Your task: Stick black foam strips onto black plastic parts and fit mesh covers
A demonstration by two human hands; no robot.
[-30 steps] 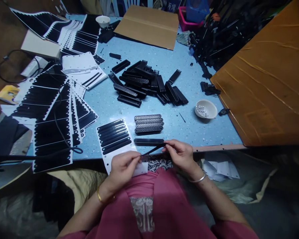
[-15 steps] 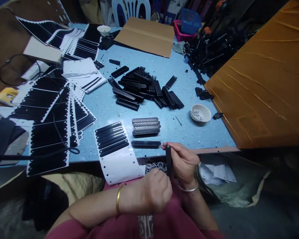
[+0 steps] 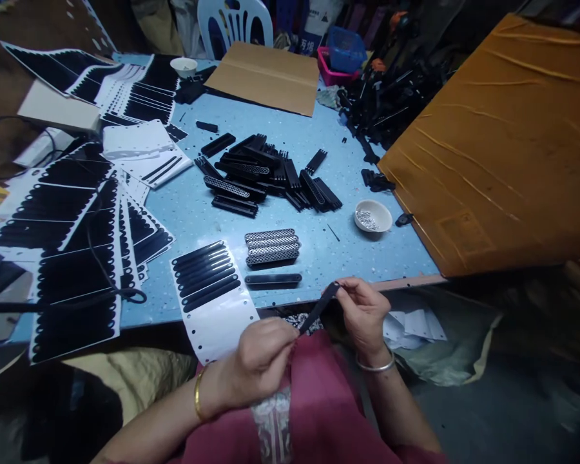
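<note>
A narrow black adhesive strip [image 3: 318,309] stretches slantwise between my hands, above my lap. Its lower end is pinched in my left hand [image 3: 265,351], and its upper end sits between the fingertips of my right hand [image 3: 363,314]. Left of them, a white backing sheet [image 3: 225,325] with several black strips hangs over the table's front edge. Just beyond my hands lies a single long black plastic piece [image 3: 273,280] with rounded ends. Behind it is a neat stack of black pieces with perforated, mesh-like tops [image 3: 272,245].
A heap of black plastic pieces [image 3: 265,169] covers the table's middle. To the right stand a small white bowl [image 3: 381,207] of shiny bits and a large brown box [image 3: 502,161]. Sticker sheets [image 3: 80,277] spread along the left. Cardboard [image 3: 265,71] lies at the back.
My left hand has moved left, away from my right hand, and the strip has swung from near upright to a slant between them. The camera view has shifted slightly to the right.
</note>
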